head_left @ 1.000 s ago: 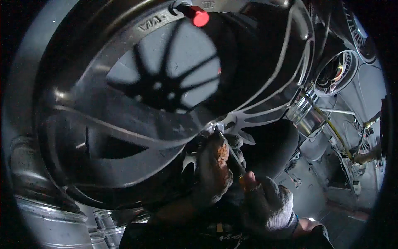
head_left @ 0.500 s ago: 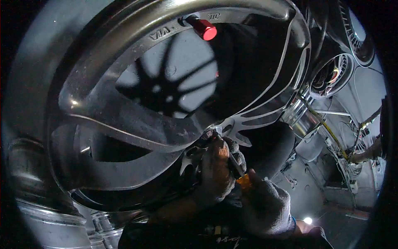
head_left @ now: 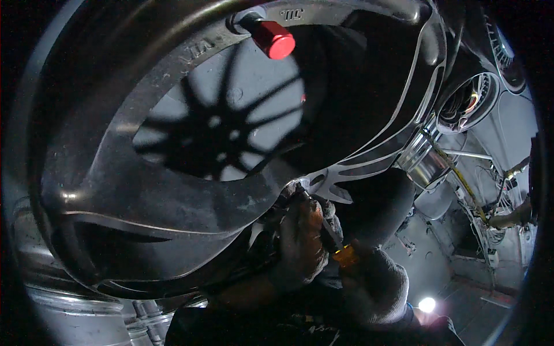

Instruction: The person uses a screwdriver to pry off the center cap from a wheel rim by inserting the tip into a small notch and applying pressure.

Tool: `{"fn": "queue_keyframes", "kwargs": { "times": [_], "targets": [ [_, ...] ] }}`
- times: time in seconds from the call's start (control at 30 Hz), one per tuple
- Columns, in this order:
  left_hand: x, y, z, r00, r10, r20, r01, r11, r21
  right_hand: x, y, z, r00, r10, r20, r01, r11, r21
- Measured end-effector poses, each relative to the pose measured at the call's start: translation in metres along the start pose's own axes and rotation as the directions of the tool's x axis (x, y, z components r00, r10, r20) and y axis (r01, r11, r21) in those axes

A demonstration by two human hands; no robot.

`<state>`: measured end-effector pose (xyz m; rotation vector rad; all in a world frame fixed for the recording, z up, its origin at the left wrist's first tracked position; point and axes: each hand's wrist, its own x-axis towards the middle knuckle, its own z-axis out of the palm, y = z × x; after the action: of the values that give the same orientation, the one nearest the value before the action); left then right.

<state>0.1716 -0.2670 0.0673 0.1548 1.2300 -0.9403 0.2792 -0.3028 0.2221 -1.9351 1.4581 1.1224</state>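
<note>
A large dark grey alloy wheel (head_left: pixel 190 199) fills the upper left, with a red valve cap (head_left: pixel 275 40) near its top edge. What looks like a screwdriver with an orange handle (head_left: pixel 346 255) points up and left, its tip end at the wheel's centre. My left hand (head_left: pixel 303 236), in a dirty knit glove with bare fingers showing, closes round the shaft near the wheel. My right hand (head_left: pixel 375 282), in a pale knit glove, is wrapped round the handle. The exact point where the tip meets the metal is hidden by shadow and fingers.
Shiny metal wheel barrels (head_left: pixel 75 317) stand at the lower left. Another wheel rim (head_left: pixel 470 104) is at the upper right. A yellow hose (head_left: pixel 456 173) and tangled cables run down the right side. A bright lamp (head_left: pixel 427 304) shines near the floor.
The wheel appears larger and extends further left and down in the view. Both hands keep their hold on the screwdriver; the right hand and handle sit slightly lower and further right.
</note>
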Motion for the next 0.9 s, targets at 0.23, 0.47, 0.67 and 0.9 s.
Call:
{"fn": "queue_keyframes", "kwargs": {
  "times": [0.23, 0.47, 0.67, 0.9],
  "targets": [
    [-0.004, -0.001, -0.011, 0.956, 0.116, 0.268, -0.07, 0.982, -0.175, 0.001, 0.005, 0.0, 0.999, 0.046, 0.016, -0.049, 0.978, 0.205],
    [0.004, -0.015, -0.031, 0.99, 0.035, 0.138, -0.05, 0.993, 0.111, 0.001, 0.017, -0.006, 0.995, 0.058, 0.085, -0.075, 0.972, 0.223],
    [-0.002, -0.007, -0.017, 0.992, -0.111, 0.065, 0.124, 0.957, -0.261, 0.002, 0.023, -0.004, 0.993, 0.107, 0.059, -0.12, 0.945, 0.304],
    [0.004, 0.001, -0.02, 0.97, 0.053, 0.238, -0.048, 0.999, -0.023, 0.002, 0.03, 0.007, 0.999, 0.035, -0.031, -0.025, 0.96, 0.279]
  ]
}}
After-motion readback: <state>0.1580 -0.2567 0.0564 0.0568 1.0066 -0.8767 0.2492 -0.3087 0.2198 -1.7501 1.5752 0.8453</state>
